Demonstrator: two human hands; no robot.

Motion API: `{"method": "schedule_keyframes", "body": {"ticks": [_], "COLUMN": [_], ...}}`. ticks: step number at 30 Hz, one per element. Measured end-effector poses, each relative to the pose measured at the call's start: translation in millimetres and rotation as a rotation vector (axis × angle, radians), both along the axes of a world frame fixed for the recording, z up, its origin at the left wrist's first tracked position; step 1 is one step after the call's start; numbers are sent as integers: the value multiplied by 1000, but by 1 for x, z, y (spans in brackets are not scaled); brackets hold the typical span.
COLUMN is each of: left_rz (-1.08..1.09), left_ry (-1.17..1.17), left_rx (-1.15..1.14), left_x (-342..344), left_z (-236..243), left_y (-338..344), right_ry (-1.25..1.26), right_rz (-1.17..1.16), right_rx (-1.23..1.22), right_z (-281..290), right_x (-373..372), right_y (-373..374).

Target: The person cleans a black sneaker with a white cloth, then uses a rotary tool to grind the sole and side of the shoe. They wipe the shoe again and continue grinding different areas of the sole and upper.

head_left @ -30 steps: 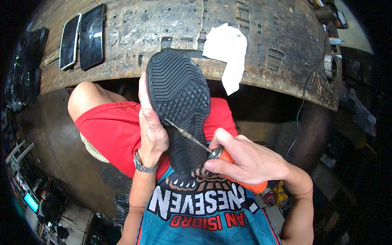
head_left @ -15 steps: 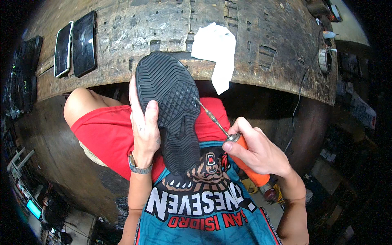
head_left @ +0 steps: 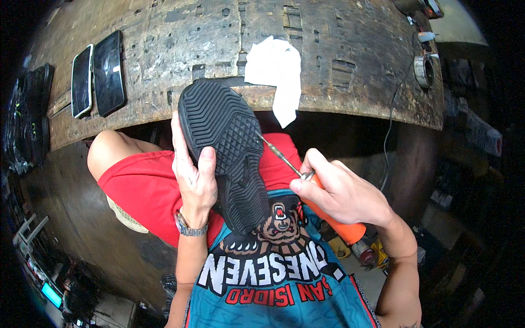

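Note:
A black ridged shoe sole (head_left: 219, 115) is held over my lap with its patterned tread facing up. My left hand (head_left: 196, 183) grips it along the left edge, its thumb lying on the tread and its fingers partly hidden behind. Wrapped round an orange handle, my right hand (head_left: 350, 194) holds an awl (head_left: 281, 157) with a thin metal shaft. The awl slants up to the left, and its tip meets the right edge of the sole beside the diamond-patterned patch. Whether the tip has entered the sole, I cannot tell.
A worn wooden table (head_left: 180, 44) spans the far side. On it lie a white cloth (head_left: 275, 68) overhanging the front edge, two phones (head_left: 109, 74) side by side at left, and a tape roll (head_left: 423, 72) at right. A thin cable (head_left: 389, 136) hangs off the edge.
The whole view has shifted slightly, the table and cloth moving left in it. Both hands keep their holds, and the awl's tip stays at the sole's right edge.

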State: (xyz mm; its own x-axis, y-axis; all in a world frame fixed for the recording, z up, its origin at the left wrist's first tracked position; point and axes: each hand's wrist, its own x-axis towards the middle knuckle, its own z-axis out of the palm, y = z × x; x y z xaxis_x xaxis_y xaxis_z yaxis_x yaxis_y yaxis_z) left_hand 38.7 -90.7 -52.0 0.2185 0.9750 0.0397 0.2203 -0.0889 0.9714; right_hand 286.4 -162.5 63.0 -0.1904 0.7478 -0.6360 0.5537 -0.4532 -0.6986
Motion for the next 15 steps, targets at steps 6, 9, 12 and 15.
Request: {"method": "schedule_keyframes", "body": {"ticks": [6, 9, 12, 15], "left_rz": [11, 14, 13, 7], "left_ry": [-4, 19, 24, 35], "left_rx": [14, 37, 45, 42], "left_x": [3, 3, 3, 3], "left_z": [0, -1, 0, 2], "left_y": [-1, -2, -3, -4], "right_ry": [-150, -160, -168, -107], "right_rz": [50, 99, 184, 268], "right_rx": [-48, -165, -223, -266], "right_z": [17, 21, 20, 20], "right_x": [-5, 0, 11, 22], "right_y": [9, 17, 31, 46]}}
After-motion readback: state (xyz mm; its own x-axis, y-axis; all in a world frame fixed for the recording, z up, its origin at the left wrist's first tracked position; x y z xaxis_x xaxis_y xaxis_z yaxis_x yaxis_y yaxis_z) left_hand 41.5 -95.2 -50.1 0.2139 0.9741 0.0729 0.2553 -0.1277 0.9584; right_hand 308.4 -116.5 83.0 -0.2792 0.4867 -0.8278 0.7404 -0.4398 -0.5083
